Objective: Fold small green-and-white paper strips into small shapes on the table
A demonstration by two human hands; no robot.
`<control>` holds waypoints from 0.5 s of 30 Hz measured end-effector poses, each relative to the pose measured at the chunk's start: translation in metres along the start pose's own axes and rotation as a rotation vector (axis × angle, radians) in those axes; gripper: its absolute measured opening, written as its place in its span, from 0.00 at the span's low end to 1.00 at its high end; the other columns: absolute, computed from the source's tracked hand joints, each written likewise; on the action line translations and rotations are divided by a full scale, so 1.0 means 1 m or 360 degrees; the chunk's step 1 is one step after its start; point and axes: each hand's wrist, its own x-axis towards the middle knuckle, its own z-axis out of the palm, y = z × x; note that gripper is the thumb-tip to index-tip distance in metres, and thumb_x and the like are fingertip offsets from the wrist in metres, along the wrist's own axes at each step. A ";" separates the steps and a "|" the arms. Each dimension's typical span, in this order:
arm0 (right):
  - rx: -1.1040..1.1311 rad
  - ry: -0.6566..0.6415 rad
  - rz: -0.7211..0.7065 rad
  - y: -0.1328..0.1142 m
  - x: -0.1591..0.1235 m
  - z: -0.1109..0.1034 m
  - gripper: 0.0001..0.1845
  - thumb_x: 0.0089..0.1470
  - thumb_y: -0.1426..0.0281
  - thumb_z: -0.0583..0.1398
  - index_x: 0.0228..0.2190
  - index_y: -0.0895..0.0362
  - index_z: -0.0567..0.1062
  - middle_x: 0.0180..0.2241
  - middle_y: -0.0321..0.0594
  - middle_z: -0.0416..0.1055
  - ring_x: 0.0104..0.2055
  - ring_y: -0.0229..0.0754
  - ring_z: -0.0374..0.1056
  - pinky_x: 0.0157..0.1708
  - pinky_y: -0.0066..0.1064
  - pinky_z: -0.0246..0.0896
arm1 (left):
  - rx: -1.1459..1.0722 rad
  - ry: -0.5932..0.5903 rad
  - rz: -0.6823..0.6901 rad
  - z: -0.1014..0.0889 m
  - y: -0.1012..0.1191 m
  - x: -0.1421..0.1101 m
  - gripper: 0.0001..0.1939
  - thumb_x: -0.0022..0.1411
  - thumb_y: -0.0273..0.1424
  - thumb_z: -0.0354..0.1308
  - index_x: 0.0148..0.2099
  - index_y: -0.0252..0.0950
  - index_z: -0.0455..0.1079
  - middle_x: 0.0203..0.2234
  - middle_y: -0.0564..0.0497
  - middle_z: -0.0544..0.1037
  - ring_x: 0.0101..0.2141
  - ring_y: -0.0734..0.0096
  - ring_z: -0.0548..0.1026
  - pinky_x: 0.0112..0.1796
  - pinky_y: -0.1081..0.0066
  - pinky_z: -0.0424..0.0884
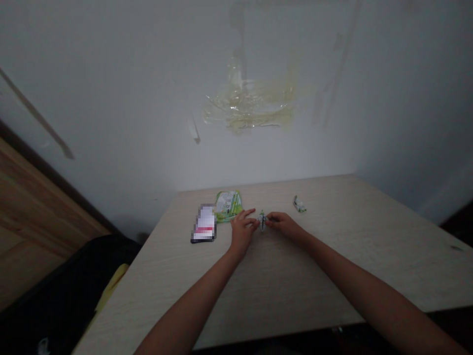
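Small white-and-green piece with a dark stripe (262, 223), one: on the pale wood-grain tabletop (295, 281), between the two hands; too small to tell its make or whether it is lifted. Right hand (284, 223): fingers curled, thumb and forefinger apparently pinched on the piece's right edge. Left hand (242, 232): fingers partly spread, fingertips at the piece's left edge; whether they grip or merely touch, cannot tell. Green-and-white packet (226, 201), one: flat, just beyond the left hand. Smartphone (204, 226), one: lying beside the packet, screen pixelated. Crumpled white-and-green scrap (299, 204), one: apart, beyond the right hand. Step in hand, by judgement: two-handed fingertip work on the small piece. Next move, by judgement: calls for a light, steady pinch from both sides.
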 end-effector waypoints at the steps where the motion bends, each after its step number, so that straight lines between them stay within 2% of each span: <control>1: 0.0007 0.0001 0.0004 0.000 0.000 0.000 0.19 0.48 0.53 0.62 0.27 0.57 0.74 0.26 0.36 0.70 0.30 0.41 0.64 0.35 0.31 0.57 | -0.0016 0.0002 0.0006 0.000 -0.001 0.000 0.05 0.56 0.29 0.63 0.29 0.41 0.78 0.51 0.53 0.77 0.58 0.59 0.66 0.59 0.53 0.56; 15: 0.0102 -0.0027 0.0053 0.000 0.001 0.000 0.20 0.46 0.52 0.63 0.27 0.58 0.74 0.27 0.36 0.69 0.31 0.40 0.63 0.36 0.32 0.57 | -0.0218 0.0058 0.0014 0.004 -0.009 0.000 0.05 0.55 0.29 0.63 0.28 0.41 0.78 0.50 0.51 0.78 0.57 0.57 0.66 0.58 0.50 0.55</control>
